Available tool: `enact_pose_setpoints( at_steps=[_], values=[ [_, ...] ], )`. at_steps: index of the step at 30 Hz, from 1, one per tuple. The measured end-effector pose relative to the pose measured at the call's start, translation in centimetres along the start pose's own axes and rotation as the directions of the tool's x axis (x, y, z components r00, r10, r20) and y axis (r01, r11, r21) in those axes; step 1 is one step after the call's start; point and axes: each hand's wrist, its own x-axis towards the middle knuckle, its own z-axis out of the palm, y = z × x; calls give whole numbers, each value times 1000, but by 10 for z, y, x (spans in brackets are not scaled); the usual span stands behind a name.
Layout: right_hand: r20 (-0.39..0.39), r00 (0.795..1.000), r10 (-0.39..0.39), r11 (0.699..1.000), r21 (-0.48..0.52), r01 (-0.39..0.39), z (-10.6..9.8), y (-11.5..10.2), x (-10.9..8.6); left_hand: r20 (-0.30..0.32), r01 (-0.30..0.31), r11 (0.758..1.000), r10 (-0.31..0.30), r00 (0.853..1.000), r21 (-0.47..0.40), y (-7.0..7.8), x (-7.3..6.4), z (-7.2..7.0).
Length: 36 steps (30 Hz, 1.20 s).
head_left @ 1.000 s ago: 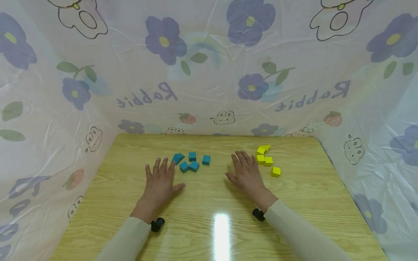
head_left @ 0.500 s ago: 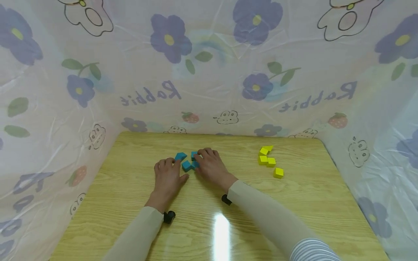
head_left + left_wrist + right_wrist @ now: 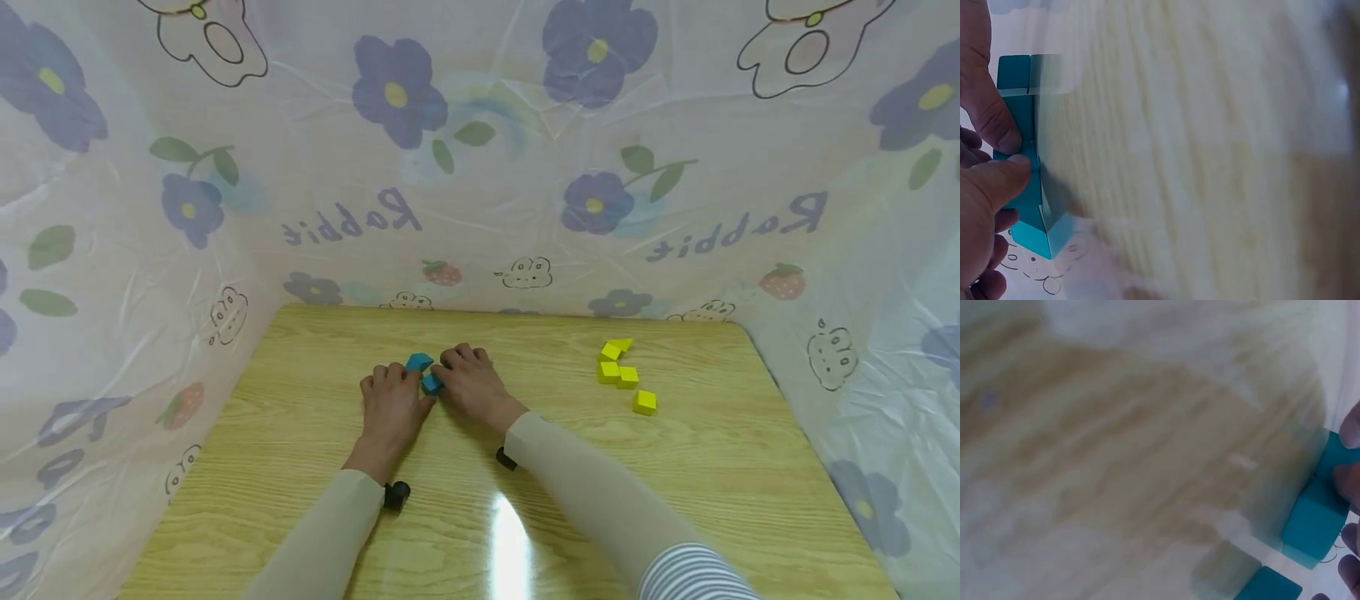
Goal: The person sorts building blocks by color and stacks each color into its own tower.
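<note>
Pinching blue blocks [image 3: 431, 382], left hand [image 3: 392, 407] and right hand [image 3: 474, 387] look mid-gather. Yellow blocks [image 3: 627, 379], their three o'clock, seem undone tbh.

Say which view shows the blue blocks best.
The left wrist view: the blue blocks appear close up in a row, only partly covered. Head shows them small, partly hidden by the left hand and right hand; right wrist shows some at lower right, partly cropped.

Soft, even light fills the head view, white glare [image 3: 510, 546] streaks the tabletop [image 3: 450, 525] at lower centre, and both wrist views look hazy.
</note>
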Motion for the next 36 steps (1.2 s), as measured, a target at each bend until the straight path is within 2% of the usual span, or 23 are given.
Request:
enact_pose_setpoints(
  at_steps=[3, 6, 11, 15, 18, 25, 31, 36],
  values=[
    [-12, 1000, 0, 1000, 1, 0, 0, -1, 1, 0, -4, 1000, 4, 1000, 7, 1, 1, 0],
    [-49, 999, 11, 1000, 26, -9, -3, -2, 0, -40, -25, 1000, 24, 999, -11, 1, 1, -5],
    [-181, 982, 59, 993, 108, -40, -15, 0, -17, -118, -122, 989, 113, 987, -79, 8, -1, -22],
    [-261, 963, 65, 992, 125, -33, -20, 2, -41, -99, -214, 971, 203, 974, -108, 17, -6, -30],
    [-240, 968, 65, 991, 130, -34, -21, 2, -60, -64, -268, 957, 262, 963, -112, 22, -12, -29],
    [-131, 987, 88, 989, 133, -70, -16, -3, -82, 43, -313, 947, 316, 948, -69, 29, -21, -14],
    [-75, 991, 109, 983, 157, -96, -8, -4, -89, 59, -370, 928, 373, 926, -53, 29, -23, -3],
    [-80, 991, 106, 984, 150, -93, -4, -3, -92, 51, -411, 911, 412, 910, -23, 30, -23, 1]
  ],
)
